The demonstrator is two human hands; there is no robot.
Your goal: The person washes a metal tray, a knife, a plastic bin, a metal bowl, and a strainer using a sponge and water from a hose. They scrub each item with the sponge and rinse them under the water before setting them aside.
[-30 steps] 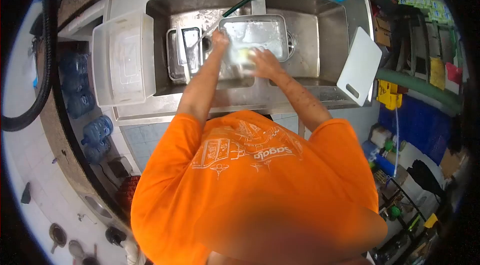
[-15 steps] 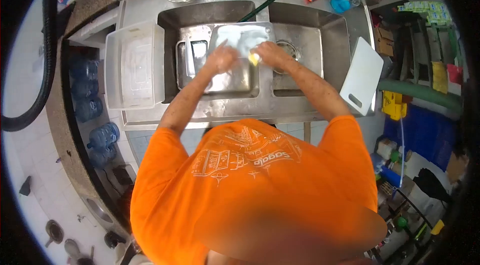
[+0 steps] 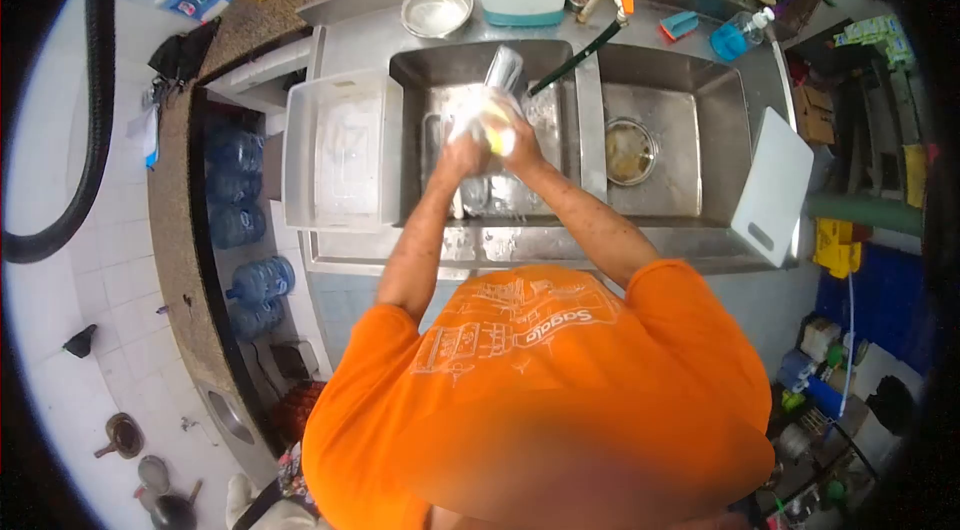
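Metal tray [image 3: 506, 69], blurry, partly behind the hands [image 3: 463, 158] and yellow sponge [image 3: 497, 139].

And here it is, the one word I can pick out: white letters across the chest of my orange shirt [image 3: 540, 370], set inside a slanting white outline, starting clearly with "Saga" before the ending gets too fuzzy for me to call! Up at far left, a blue label [image 3: 195, 0] shows pale marks, too small to make out. Same story on my water jugs [image 3: 262, 280] and those green packets [image 3: 875, 33]: printing, unreadable.
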